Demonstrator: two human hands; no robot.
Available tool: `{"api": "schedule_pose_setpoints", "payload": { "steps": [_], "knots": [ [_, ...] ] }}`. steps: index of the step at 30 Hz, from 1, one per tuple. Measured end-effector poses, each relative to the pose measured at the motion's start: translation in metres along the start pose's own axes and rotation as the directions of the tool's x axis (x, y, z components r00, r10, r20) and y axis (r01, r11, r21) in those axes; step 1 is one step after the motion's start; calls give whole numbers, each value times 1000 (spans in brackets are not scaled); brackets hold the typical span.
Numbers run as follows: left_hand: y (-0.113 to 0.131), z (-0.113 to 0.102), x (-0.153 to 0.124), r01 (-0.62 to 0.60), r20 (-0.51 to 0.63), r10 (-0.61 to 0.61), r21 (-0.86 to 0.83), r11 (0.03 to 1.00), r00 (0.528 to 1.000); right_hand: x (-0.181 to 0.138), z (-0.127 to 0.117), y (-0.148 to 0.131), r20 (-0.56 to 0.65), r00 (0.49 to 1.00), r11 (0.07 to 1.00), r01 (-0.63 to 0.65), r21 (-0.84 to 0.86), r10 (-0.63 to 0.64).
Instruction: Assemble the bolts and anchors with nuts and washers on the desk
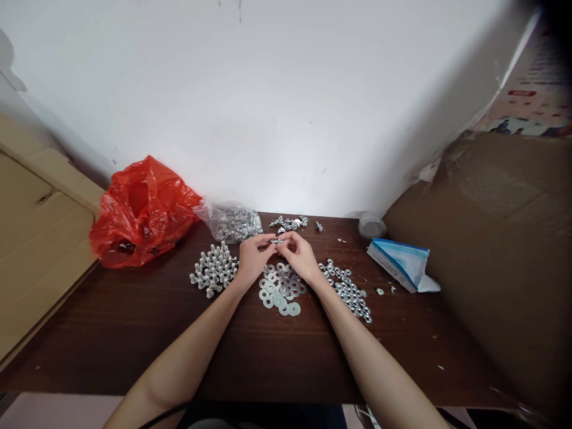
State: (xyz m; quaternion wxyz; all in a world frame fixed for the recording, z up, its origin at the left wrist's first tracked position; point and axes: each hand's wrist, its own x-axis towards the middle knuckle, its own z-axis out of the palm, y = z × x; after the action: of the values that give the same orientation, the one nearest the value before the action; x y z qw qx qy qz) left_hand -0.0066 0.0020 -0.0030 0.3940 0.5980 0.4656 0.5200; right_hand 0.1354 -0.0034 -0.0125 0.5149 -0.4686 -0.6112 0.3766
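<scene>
Both my hands meet above the washers, fingertips pinched round one small bolt [276, 241]. My left hand [254, 256] grips it from the left, and my right hand [300, 255] closes on its other end; whether a washer or nut sits on it is too small to tell. Beneath them lies a spread of flat washers [281, 292]. To the left, several bolts [214, 269] stand grouped on their heads. Hex nuts [351, 292] are scattered right of my right wrist. Behind my hands lie bolts with parts fitted on them [292, 223].
A red plastic bag [145, 208] and a clear bag of hardware [236, 225] sit at the back left. At right are a round clear container [372, 226] and a blue-white packet [402, 262]. Cardboard [40, 226] flanks the dark tabletop [268, 357]; a white wall stands behind.
</scene>
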Motion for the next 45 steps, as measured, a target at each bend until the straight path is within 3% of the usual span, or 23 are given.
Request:
{"api": "schedule_pose_setpoints", "payload": {
  "steps": [45],
  "knots": [
    [1, 1, 0, -9, -19, 9, 3, 1000, 1000, 0, 0, -1, 6, 1000, 1000, -8, 2, 8]
  ]
}}
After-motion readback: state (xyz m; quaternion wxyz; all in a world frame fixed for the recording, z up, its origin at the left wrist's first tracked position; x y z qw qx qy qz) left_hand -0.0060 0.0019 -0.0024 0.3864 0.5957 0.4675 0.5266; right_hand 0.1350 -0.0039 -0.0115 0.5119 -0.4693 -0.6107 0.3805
